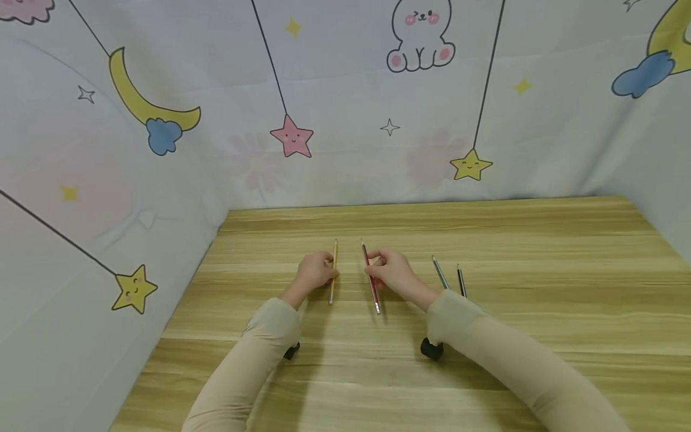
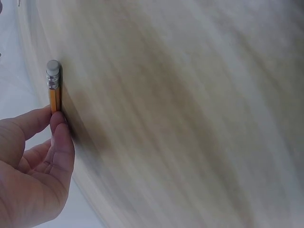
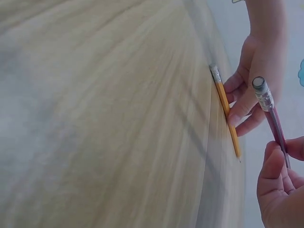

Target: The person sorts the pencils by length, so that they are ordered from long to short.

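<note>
My left hand (image 1: 315, 270) pinches a yellow pencil (image 1: 333, 264) between thumb and fingers, close over the table. In the left wrist view the pencil's grey eraser (image 2: 53, 67) and metal band point away from the fingers. To the right of it, my right hand (image 1: 393, 270) pinches a dark red pencil (image 1: 373, 289) with a dark stripe. Its eraser end (image 3: 259, 84) tilts up toward the camera in the right wrist view, nearer than the yellow pencil. Both pencils have their points toward the back wall, with a gap between them.
A green pencil (image 1: 439, 273) and a black pencil (image 1: 461, 281) lie right of my right hand, their lower ends hidden by the sleeve (image 1: 456, 318). The wood-grain table (image 1: 345, 372) meets a white printed cloth (image 1: 345, 168) at the back and left.
</note>
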{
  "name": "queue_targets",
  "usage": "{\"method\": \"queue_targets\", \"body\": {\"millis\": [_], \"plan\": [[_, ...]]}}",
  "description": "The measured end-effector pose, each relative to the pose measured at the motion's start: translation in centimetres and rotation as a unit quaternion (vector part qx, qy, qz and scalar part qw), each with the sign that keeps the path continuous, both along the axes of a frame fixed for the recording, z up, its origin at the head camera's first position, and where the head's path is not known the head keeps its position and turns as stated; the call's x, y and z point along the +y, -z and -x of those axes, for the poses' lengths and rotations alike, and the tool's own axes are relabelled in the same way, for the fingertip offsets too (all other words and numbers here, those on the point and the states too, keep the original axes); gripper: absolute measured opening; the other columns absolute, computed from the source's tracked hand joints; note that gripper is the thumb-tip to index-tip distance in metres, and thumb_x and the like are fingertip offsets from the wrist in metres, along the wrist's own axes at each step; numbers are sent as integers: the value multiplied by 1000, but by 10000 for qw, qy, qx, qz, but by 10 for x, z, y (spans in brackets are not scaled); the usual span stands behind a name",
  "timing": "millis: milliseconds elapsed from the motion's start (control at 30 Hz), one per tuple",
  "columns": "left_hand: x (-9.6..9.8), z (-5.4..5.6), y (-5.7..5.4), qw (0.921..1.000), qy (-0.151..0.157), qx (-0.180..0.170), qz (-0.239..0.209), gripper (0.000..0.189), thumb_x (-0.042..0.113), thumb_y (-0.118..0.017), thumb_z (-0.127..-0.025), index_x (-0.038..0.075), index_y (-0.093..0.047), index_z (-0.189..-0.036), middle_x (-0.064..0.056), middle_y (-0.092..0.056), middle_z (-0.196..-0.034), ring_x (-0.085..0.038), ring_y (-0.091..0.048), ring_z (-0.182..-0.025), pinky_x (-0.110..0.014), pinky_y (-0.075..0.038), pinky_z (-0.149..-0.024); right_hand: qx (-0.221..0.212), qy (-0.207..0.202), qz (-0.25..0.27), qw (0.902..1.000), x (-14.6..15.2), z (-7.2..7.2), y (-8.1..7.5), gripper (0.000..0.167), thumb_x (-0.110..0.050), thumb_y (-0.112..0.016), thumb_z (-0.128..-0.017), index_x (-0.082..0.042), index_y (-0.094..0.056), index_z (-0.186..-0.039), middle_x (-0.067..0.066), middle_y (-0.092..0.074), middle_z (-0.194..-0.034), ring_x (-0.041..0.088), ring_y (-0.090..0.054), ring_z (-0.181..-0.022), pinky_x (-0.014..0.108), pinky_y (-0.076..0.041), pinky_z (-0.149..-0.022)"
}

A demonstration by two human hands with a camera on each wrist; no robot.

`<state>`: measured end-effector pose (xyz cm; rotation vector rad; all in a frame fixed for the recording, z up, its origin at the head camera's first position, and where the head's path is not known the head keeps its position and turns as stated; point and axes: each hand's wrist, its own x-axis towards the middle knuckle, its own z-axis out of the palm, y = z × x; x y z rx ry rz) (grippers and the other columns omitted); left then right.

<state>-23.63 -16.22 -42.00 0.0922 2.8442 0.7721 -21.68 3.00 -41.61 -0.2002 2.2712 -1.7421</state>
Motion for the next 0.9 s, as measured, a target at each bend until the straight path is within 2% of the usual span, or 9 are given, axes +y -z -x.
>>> {"method": "queue_targets", "body": {"millis": [433, 667, 900], "plan": [[0, 0, 2, 9999, -38, 98, -61, 39, 14, -66, -78, 0, -57, -112, -7, -68, -76, -7, -58, -54, -18, -42, -51, 335, 206, -732, 9965, -16, 25, 14, 29, -6, -63, -78, 0, -58, -106, 8, -61, -71, 8, -48, -46, 20, -42, -43], [0, -1, 1, 9999, -44, 81, -114, 39, 14, -66, -78, -1, -56, -112, -9, -68, -77, -7, -58, -54, -18, -44, -52, 283, 199, -1076, 9936, -22, 29, 17, 25, -7, -62, -79, -1, -59, -104, 3, -56, -63, 8, -44, -40, 18, -39, -40], [0, -3, 0, 9999, -79, 42, -107, 39, 14, -66, -78, -1, -56, -113, -7, -67, -75, -7, -57, -54, -18, -41, -50, 298, 240, -1091, 9933, -29, 33, 22, 25, -5, -62, -77, 1, -60, -101, 3, -58, -59, 7, -42, -37, 17, -37, -38]]}}
